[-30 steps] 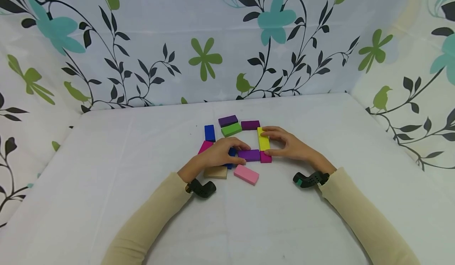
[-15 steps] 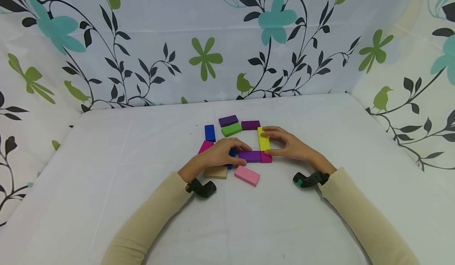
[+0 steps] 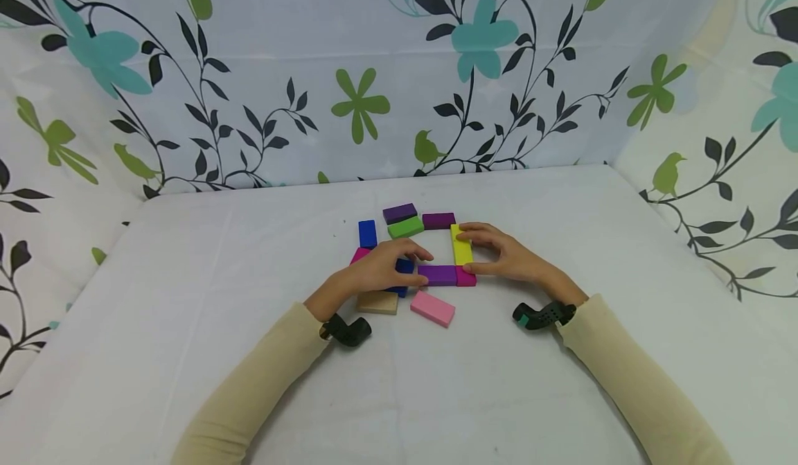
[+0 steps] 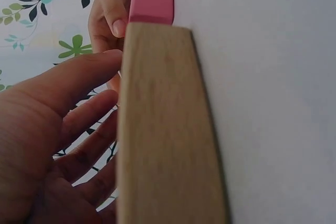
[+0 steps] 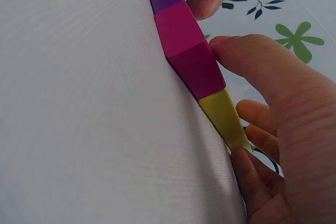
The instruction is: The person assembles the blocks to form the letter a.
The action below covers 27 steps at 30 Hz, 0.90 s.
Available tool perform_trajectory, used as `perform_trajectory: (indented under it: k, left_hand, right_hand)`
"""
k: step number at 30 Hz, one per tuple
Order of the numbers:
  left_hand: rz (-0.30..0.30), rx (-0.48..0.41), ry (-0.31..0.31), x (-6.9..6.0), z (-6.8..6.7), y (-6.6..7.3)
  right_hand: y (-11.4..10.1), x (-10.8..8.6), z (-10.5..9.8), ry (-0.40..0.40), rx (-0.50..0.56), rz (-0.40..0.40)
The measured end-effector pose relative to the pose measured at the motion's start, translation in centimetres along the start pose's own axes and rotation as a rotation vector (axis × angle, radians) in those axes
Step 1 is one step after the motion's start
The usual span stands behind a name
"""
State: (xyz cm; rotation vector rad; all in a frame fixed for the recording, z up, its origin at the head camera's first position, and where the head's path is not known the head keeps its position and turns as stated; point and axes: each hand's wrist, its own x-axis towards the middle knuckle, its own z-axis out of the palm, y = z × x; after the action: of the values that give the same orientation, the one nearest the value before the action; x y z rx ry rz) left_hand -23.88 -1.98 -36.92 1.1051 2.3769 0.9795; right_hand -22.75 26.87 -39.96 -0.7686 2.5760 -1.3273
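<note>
In the head view my right hand point(image 3: 514, 253) grips the yellow block point(image 3: 461, 250), fingers at its far end, thumb by the magenta block point(image 3: 465, 277) touching its near end. The purple block point(image 3: 438, 276) lies against the magenta one's left side. My left hand point(image 3: 380, 269) hovers with loosely bent fingers over a partly hidden blue block point(image 3: 405, 266); its thumb tip is at the purple block's left end. The left wrist view shows the wooden block point(image 4: 163, 124) beside my left hand point(image 4: 37, 135), its fingers apart and holding nothing.
Nearer me lie the wooden block point(image 3: 377, 303) and a pink block point(image 3: 433, 309). Farther back are a green block point(image 3: 405, 227), two dark purple blocks and a blue block point(image 3: 368, 234). A pink-red block point(image 3: 358, 254) is partly under my left hand. Patterned cloth surrounds the white table.
The purple block has shifted slightly right and now lines up flush against the magenta one. My left hand has eased a little left, off the purple block. My right hand has stayed in place.
</note>
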Motion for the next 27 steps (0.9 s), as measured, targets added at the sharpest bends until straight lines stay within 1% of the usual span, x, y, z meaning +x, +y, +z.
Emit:
perform_trajectory:
  k: [3, 7, 11, 16, 19, 25, 27]
  left_hand:
    - [-0.006, 0.017, 0.019, -0.1, -0.1, 0.0]
    - [-0.004, 0.001, 0.045, -0.5, -0.4, -0.1]
    - [0.006, -0.015, 0.071, -1.1, -0.7, -0.3]
    - [0.009, -0.001, 0.112, -2.0, -0.7, -0.6]
    - [-0.01, 0.018, 0.129, -2.6, -0.6, -0.7]
    - [-0.064, 0.059, 0.139, -3.3, -0.4, -0.6]
    - [-0.072, 0.074, 0.142, -3.5, -0.5, -0.5]
  right_hand:
    - [0.0, -0.1, 0.0, -0.001, 0.002, 0.0]
    - [0.1, -0.2, 0.1, 0.001, 0.004, 0.006]
    - [0.0, -0.3, 0.1, 0.003, 0.008, 0.008]
    - [0.0, -0.3, 0.2, 0.001, 0.008, 0.003]
    - [0.0, -0.2, 0.2, -0.002, 0.003, -0.002]
    - [-0.2, -0.1, 0.1, -0.007, 0.002, 0.007]
    - [-0.3, -0.1, 0.0, -0.004, 0.006, 0.009]
